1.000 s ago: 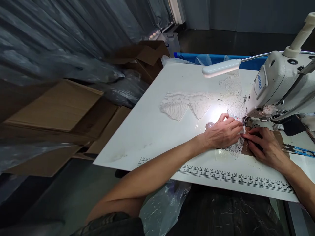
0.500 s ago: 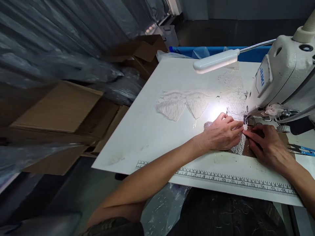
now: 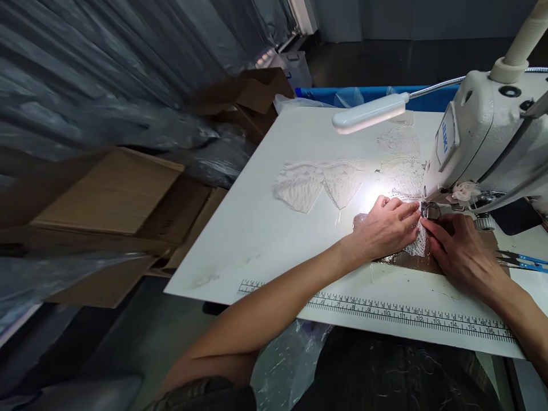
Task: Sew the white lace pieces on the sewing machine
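Note:
A strip of white lace [image 3: 415, 247] lies under the needle area of a white sewing machine [image 3: 466, 125]. My left hand [image 3: 389, 225] presses the lace from the left, fingers together and bent near the presser foot [image 3: 423, 209]. On the other side, my right hand [image 3: 460, 245] pinches the lace edge between thumb and forefinger just in front of the foot. The two hands' fingertips almost meet there. More lace [image 3: 402, 174] spreads out behind the foot, and part of the strip is hidden under my left fingers.
Two joined lace cups [image 3: 321, 180] lie left on the white table [image 3: 240, 228]. A lamp [image 3: 370, 113] hangs above. Blue-handled thread snips [image 3: 524, 261] and a dark phone-like object [image 3: 516, 217] are at right. A printed ruler [image 3: 394, 311] runs along the front edge; cardboard boxes [image 3: 107, 191] stand left.
The lace has slid a little away from me under the foot, so less shows in front. Both hands stay on it, nearly in place. The view has shifted slightly.

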Available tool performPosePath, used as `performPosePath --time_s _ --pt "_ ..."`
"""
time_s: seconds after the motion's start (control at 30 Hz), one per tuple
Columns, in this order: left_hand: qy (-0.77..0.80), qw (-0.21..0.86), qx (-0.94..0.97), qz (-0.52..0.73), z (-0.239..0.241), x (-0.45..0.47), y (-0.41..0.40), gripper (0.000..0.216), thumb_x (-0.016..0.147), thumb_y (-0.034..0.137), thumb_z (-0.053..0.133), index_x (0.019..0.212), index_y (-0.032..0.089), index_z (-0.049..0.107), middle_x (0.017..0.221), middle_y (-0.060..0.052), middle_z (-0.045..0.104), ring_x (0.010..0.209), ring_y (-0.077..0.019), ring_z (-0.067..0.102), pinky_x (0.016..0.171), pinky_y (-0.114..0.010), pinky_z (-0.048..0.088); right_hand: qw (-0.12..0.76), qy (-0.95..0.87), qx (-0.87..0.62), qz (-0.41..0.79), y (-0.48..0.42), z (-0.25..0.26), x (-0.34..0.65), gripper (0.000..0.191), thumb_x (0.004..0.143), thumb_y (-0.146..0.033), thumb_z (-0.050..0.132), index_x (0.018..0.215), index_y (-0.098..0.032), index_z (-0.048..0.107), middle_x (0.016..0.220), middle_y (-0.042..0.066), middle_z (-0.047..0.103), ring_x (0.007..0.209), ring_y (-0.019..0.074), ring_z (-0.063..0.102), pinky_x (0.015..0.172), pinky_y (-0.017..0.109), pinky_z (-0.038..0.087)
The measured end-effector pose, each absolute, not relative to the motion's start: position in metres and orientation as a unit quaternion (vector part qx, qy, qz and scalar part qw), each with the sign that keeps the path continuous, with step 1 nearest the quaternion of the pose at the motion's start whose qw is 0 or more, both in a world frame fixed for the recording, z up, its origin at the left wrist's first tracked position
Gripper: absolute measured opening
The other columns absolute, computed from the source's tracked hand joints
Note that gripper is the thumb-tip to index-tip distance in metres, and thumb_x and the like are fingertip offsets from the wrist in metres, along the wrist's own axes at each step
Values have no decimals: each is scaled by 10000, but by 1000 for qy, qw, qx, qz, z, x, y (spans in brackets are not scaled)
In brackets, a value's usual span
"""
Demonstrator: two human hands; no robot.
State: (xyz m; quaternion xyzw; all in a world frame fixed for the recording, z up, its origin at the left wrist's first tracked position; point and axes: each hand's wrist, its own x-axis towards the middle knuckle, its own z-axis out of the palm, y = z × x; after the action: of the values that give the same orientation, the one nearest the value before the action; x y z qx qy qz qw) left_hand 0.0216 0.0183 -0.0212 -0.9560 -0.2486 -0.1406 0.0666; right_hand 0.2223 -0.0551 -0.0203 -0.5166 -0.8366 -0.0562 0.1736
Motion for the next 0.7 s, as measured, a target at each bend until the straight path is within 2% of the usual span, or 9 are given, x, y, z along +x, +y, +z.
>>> performPosePath --time_s 0.17,0.3,0.4,0.5,0.6,0.7 --pt "-266 41 -944 -190 -19 23 31 356 1041 311 383 1206 115 630 1256 -173 650 1003 -249 601 829 -418 440 173 -835 -518 -69 -60 -24 225 393 994 -270 367 1190 -197 700 1016 161 598 915 287 533 783 444 520" --pt "-318 -3 -941 -115 -9 24 60 341 1028 244 376 1236 110 611 1257 -184 655 1053 -277 601 881 -450 429 163 -829 -533 -48 -62 -26 226 385 990 -255 398 1252 -218 677 1043 158 586 934 289 529 811 450 526" --pt "-342 -23 -937 -59 -4 22 75 366 1031 237 363 1319 119 556 1458 -195 537 1194 -336 561 946 -521 414 161 -824 -542 -34 -62 -30 227 406 990 -257 385 1282 -223 665 1060 167 593 931 297 536 816 481 533" --pt "-353 -23 -932 -84 -3 15 72 398 1039 245 361 1386 95 484 1562 -238 397 1279 -350 525 986 -550 412 179 -823 -539 -10 -62 -32 230 421 998 -292 377 1300 -220 661 1066 171 607 947 307 565 832 499 544" --pt "-288 -38 -947 -140 -4 6 56 345 1046 253 379 1320 120 541 1464 -215 520 1246 -295 567 981 -499 450 214 -815 -536 42 -62 -30 239 434 1006 -354 402 1361 -235 623 1101 157 620 970 284 615 844 460 564" --pt "-179 -106 -964 -168 -7 1 40 269 1040 287 450 1179 150 635 1204 -127 688 1064 -210 653 880 -384 519 232 -808 -534 91 -60 -23 248 444 1011 -385 410 1364 -212 616 1139 154 646 984 267 657 856 445 573"
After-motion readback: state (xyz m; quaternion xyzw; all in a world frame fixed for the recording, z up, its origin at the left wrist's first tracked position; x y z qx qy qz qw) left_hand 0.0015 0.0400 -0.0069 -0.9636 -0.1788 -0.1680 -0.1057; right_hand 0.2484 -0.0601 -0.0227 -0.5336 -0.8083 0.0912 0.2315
